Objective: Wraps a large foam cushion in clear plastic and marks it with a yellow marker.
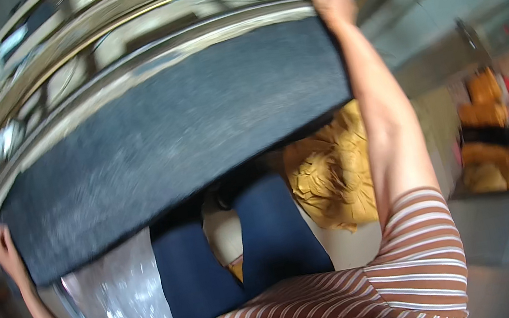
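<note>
A long dark blue-grey panel (180, 124) stretches across in front of me, slanting up to the right, with a ragged cream strip along its far edge. My right hand (334, 3) is closed at the panel's far right corner, close to the end of a metal rail. At the opposite end, my left hand (7, 252) grips the panel's left edge, its fingers partly hidden and blurred. Both arms are spread wide.
Beyond the panel run long metal rails (127, 14) of a frame or machine. Under it, crumpled yellow cloth (332, 176) lies right of my legs and clear plastic sheeting (118, 292) to their left. Stacked yellow bundles (484, 115) and a person's dark sleeve (492, 135) show far right.
</note>
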Action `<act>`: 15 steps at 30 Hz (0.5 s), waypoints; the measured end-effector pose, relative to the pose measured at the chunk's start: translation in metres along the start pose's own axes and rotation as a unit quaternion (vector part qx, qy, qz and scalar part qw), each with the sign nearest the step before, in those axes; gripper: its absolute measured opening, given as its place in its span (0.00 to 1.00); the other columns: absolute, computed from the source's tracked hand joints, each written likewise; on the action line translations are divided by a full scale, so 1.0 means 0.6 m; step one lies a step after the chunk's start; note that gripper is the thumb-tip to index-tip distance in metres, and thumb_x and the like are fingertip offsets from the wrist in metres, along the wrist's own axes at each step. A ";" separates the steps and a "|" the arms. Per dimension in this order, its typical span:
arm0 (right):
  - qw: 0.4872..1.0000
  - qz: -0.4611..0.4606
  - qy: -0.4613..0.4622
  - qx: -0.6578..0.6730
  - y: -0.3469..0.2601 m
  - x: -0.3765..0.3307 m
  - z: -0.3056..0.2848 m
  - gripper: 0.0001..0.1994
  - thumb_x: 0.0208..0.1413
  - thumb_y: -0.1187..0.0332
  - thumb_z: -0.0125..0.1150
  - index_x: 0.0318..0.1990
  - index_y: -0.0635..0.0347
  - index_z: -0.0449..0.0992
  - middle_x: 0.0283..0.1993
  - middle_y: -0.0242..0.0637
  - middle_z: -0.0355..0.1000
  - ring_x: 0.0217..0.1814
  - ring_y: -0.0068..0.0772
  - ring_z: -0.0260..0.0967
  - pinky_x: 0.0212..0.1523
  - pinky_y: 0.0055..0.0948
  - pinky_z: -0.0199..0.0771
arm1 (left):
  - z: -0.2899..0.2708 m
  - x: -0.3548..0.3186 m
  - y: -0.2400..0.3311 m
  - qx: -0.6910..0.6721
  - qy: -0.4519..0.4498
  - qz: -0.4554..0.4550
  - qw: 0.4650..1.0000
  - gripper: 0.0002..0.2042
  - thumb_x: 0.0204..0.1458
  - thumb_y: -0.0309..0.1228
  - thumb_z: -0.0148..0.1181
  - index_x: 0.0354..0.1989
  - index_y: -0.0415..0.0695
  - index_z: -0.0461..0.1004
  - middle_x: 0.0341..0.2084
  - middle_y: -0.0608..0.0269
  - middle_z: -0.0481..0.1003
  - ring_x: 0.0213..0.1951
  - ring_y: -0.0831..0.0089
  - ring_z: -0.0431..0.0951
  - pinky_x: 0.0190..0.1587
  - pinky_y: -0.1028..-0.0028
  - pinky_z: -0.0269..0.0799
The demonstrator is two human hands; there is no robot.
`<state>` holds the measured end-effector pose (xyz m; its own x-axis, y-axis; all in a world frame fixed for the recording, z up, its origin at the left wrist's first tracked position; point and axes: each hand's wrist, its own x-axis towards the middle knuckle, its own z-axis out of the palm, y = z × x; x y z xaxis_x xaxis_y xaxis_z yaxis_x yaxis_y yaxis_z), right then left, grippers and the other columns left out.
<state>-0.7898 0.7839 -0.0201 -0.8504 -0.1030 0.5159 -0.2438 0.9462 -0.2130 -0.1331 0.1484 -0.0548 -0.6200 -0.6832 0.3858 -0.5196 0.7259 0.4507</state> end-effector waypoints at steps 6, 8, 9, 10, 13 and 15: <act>0.985 -0.121 -0.035 0.115 -0.078 -0.070 -0.050 0.11 0.56 0.58 0.51 0.44 0.48 0.71 0.30 0.50 0.74 0.34 0.54 0.73 0.34 0.47 0.70 | 0.030 0.011 0.127 -0.028 0.035 -0.019 0.999 0.12 0.56 0.36 0.55 0.39 0.39 0.73 0.29 0.66 0.73 0.33 0.80 0.69 0.40 0.78 0.66; 0.969 -0.215 -0.001 0.124 -0.175 -0.120 -0.043 0.10 0.57 0.61 0.51 0.44 0.49 0.70 0.30 0.50 0.74 0.33 0.55 0.73 0.32 0.47 0.70 | 0.028 0.005 0.123 -0.018 0.050 -0.032 0.998 0.11 0.55 0.36 0.55 0.37 0.42 0.74 0.25 0.67 0.71 0.30 0.81 0.68 0.36 0.78 0.65; 0.968 -0.210 -0.049 0.127 -0.240 -0.151 -0.055 0.10 0.56 0.61 0.51 0.43 0.50 0.70 0.31 0.50 0.74 0.33 0.56 0.73 0.32 0.48 0.71 | 0.018 -0.006 0.121 -0.017 0.051 -0.047 0.997 0.10 0.54 0.37 0.56 0.37 0.43 0.74 0.24 0.67 0.71 0.29 0.81 0.68 0.35 0.78 0.65; 0.956 -0.236 -0.028 0.174 -0.292 -0.178 -0.055 0.09 0.56 0.62 0.51 0.42 0.51 0.70 0.30 0.49 0.74 0.34 0.56 0.73 0.33 0.48 0.72 | 0.015 -0.009 0.120 -0.023 0.053 -0.056 0.997 0.10 0.53 0.37 0.56 0.36 0.44 0.74 0.22 0.68 0.70 0.28 0.81 0.68 0.34 0.77 0.65; 0.918 -0.320 -0.008 0.234 -0.414 -0.237 -0.052 0.09 0.55 0.63 0.52 0.42 0.52 0.69 0.30 0.50 0.74 0.33 0.55 0.73 0.34 0.48 0.72 | 0.025 -0.010 0.117 -0.050 0.056 -0.073 0.994 0.11 0.51 0.38 0.57 0.37 0.46 0.75 0.21 0.67 0.71 0.26 0.79 0.69 0.32 0.77 0.65; 0.912 -0.336 -0.031 0.233 -0.512 -0.291 -0.066 0.10 0.54 0.64 0.53 0.42 0.52 0.69 0.30 0.49 0.74 0.33 0.54 0.73 0.33 0.47 0.73 | 0.027 -0.010 0.112 -0.084 0.080 -0.080 0.990 0.10 0.51 0.39 0.58 0.36 0.46 0.76 0.20 0.69 0.71 0.25 0.80 0.69 0.31 0.77 0.65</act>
<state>-0.5482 0.5235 -0.0120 -0.4570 -0.6430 0.6146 -0.8792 0.4315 -0.2023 -0.1737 0.2026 -0.0400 -0.4308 -0.8014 0.4149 -0.4891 0.5937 0.6390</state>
